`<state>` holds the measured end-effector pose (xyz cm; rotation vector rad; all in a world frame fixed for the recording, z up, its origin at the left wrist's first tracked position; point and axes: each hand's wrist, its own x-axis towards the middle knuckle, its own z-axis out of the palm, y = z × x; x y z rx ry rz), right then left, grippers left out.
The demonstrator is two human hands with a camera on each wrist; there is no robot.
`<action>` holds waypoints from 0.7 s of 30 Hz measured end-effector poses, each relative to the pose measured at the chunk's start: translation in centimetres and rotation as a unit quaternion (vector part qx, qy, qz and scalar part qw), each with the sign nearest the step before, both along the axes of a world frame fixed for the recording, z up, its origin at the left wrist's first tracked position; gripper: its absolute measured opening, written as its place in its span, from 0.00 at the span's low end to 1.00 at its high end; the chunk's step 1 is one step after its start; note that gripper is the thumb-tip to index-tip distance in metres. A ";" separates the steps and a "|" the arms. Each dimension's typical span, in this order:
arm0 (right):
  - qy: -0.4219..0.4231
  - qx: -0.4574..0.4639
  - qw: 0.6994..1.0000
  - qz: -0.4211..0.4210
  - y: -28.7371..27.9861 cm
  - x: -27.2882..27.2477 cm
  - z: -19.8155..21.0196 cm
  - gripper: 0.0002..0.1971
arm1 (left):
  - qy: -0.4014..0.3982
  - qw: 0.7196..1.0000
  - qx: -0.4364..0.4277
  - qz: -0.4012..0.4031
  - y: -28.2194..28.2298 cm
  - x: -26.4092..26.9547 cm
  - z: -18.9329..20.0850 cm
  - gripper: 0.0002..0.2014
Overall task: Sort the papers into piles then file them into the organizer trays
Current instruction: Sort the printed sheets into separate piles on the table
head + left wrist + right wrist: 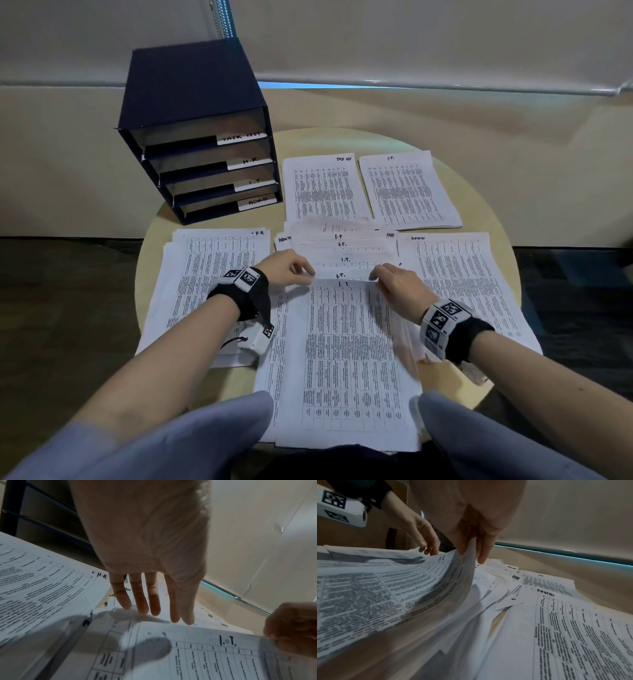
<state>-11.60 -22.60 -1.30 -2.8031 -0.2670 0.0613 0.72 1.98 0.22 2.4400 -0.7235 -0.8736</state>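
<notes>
While my right hand (394,279) pinches the far right corner of the top I.T. sheet (346,342), sorting is mid-way.

My left hand (287,269) rests relaxed fingertips (155,609) on its far left edge, holding nothing. That sheet tops the unsorted stack (342,253) at the centre of the round table (479,178). I judge it belongs on the I.T. pile (407,192) at one o'clock; the organizer (202,137) waits at eleven, unfilled as far as I can see.
</notes>
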 end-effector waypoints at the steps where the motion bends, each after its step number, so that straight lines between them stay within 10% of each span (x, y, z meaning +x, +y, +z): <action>1: -0.004 0.008 1.000 0.002 0.1 0.0 0.0 0.07 | -0.004 1.000 0.013 -0.010 -0.1 -0.2 0.0 0.11; 13: 0.014 0.073 0.993 -0.094 -0.5 0.0 -0.3 0.17 | -0.118 0.992 0.040 -0.025 -1.1 -0.9 -0.5 0.11; 21: -0.030 0.091 0.993 -0.075 -0.5 -0.5 -1.0 0.07 | 0.014 0.997 -0.079 -0.003 -0.3 -1.6 -0.8 0.11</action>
